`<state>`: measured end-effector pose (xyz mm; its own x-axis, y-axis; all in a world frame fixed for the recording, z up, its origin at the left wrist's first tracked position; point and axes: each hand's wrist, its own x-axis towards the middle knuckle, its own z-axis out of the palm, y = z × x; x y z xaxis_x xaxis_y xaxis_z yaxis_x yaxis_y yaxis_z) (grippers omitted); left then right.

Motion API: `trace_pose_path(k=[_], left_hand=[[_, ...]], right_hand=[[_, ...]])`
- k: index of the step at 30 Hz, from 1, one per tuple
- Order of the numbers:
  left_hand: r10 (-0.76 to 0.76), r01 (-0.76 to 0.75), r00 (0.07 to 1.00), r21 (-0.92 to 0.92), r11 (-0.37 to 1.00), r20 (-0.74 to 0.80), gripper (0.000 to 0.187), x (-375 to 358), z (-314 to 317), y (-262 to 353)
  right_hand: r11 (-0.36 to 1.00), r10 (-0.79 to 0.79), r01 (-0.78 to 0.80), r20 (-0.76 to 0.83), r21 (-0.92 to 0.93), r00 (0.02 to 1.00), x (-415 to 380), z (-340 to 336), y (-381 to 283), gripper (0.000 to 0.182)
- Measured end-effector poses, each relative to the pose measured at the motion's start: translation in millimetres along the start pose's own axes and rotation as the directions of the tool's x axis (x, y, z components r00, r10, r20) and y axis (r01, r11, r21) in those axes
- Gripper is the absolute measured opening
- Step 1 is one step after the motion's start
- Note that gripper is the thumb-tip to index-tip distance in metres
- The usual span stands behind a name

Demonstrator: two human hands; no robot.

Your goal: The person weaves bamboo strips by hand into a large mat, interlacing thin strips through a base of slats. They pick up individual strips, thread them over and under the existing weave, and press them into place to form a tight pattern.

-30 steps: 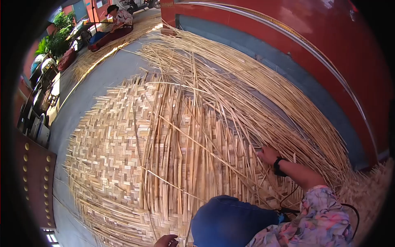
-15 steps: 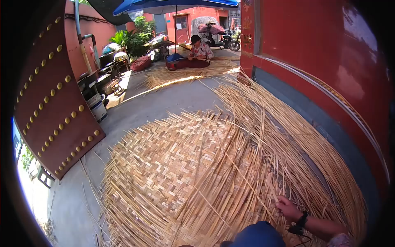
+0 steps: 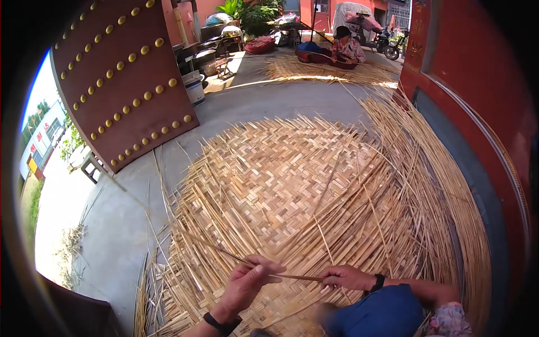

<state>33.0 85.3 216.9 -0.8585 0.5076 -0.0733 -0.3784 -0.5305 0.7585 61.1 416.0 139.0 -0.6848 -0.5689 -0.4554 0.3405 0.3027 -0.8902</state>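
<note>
A long, thin reed strip [image 3: 300,277] runs between my two hands, and its far part stretches up and left past the mat's edge. My right hand [image 3: 347,278] pinches its near end. My left hand [image 3: 250,283] closes around the strip a little further along, thumb and fingers together. Below both hands lies a large herringbone-woven mat [image 3: 286,185], with loose unwoven strips spread over its left and near right parts. My bent knee in blue cloth [image 3: 382,312] rests at the mat's near edge.
Long bundles of loose reeds [image 3: 449,196] lie along the red wall on the right. A studded door [image 3: 126,78] stands open at the left. A co-worker [image 3: 345,48] sits by another mat [image 3: 314,70] at the back. A white bucket [image 3: 195,90] stands near the door.
My left hand has come into view and closed on the strip. My right hand has moved left with it. The view has turned left and down.
</note>
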Motion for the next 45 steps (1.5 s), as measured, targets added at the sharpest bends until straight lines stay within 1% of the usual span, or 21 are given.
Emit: trace_pose_path(k=[1,2,4,5,8,12,14,16,18,21,25,29,31,32,33,34,36,37,40,43,45], left_hand=[[0.092,-0.069,0.986,0.161,0.985,-0.141,0.022,0,0,3],[0.158,-0.089,0.958,0.276,0.957,-0.239,0.021,1,-4,2],[0.235,-0.123,0.917,0.333,0.935,-0.323,0.019,2,-11,-2],[0.25,-0.114,0.888,0.34,0.934,-0.387,0.019,3,-10,-4],[0.175,-0.055,0.892,0.285,0.957,-0.416,0.023,4,-17,-6],[0.207,-0.111,0.935,0.32,0.941,-0.287,0.031,2,-12,-6],[0.299,-0.219,0.945,0.414,0.883,-0.137,0.034,-2,-2,-3],[0.141,-0.119,0.99,0.387,0.914,-0.027,0.018,-14,-2,22],[0.123,-0.134,0.991,0.381,0.915,0.053,0.014,-18,-23,24],[0.136,-0.104,0.99,0.432,0.896,-0.043,0.014,-18,-35,24],[0.178,-0.082,0.969,0.452,0.888,-0.173,0.018,-21,-46,22],[0.341,-0.234,0.932,0.516,0.824,-0.12,0.018,-21,-35,23],[0.32,-0.241,0.946,0.561,0.792,-0.044,0.015,-28,-32,29],[0.301,-0.24,0.954,0.58,0.778,-0.009,0.014,-30,-28,33],[0.364,-0.369,0.921,0.618,0.694,0.142,0.008,-27,-17,38],[0.314,-0.302,0.944,0.65,0.697,0.102,0.006,-31,-4,46],[0.216,-0.17,0.976,0.703,0.691,0.023,0.002,-44,29,71],[0.228,-0.144,0.973,0.734,0.664,-0.016,0.006,-44,49,80],[0.404,-0.422,0.896,0.644,0.638,0.186,0.01,-49,39,88],[0.273,-0.23,0.961,0.65,0.724,0.036,0.014,-40,33,102],[0.162,-0.079,0.984,0.623,0.779,-0.079,0.016,-44,27,109]], right_hand=[[0.996,0.058,-0.054,-0.073,0.064,0.996,0,2,0,0.024],[0.997,-0.067,0.058,-0.153,-0.059,0.986,1,7,3,0.024],[0.915,-0.329,0.229,-0.284,-0.333,0.9,5,16,4,0.022],[0.915,-0.36,0.261,-0.332,-0.308,0.872,4,20,0,0.021],[0.932,-0.327,0.214,-0.424,-0.292,0.845,4,14,11,0.019],[0.954,-0.298,0.25,-0.434,-0.165,0.85,-6,10,6,0.019],[0.962,-0.271,0.239,-0.338,-0.133,0.901,-10,6,8,0.021],[0.977,-0.212,0.198,-0.216,-0.086,0.953,-8,-1,13,0.025],[0.989,-0.137,0.142,-0.113,0.032,0.984,-7,0,11,0.025],[0.984,-0.103,0.111,-0.06,0.14,0.993,2,2,20,0.022],[0.985,-0.14,0.149,-0.094,0.087,0.986,-2,4,13,0.02],[0.984,-0.126,0.128,-0.021,0.126,0.992,-1,4,14,0.019],[0.967,-0.198,0.193,0.019,0.168,0.98,11,6,32,0.019],[0.964,-0.169,0.142,0.105,0.223,0.98,15,6,44,0.019],[0.957,-0.144,0.087,0.192,0.278,0.971,14,2,41,0.019],[0.942,-0.125,0.026,0.28,0.333,0.952,13,3,41,0.019],[0.943,-0.1,-0.015,0.323,0.333,0.941,12,9,45,0.02],[0.935,-0.09,-0.043,0.355,0.351,0.931,11,8,43,0.02],[0.923,-0.119,-0.056,0.419,0.382,0.9,17,12,49,0.02],[0.929,-0.116,-0.061,0.444,0.366,0.889,20,6,53,0.019],[0.952,-0.12,-0.003,0.382,0.306,0.916,23,3,53,0.018]])
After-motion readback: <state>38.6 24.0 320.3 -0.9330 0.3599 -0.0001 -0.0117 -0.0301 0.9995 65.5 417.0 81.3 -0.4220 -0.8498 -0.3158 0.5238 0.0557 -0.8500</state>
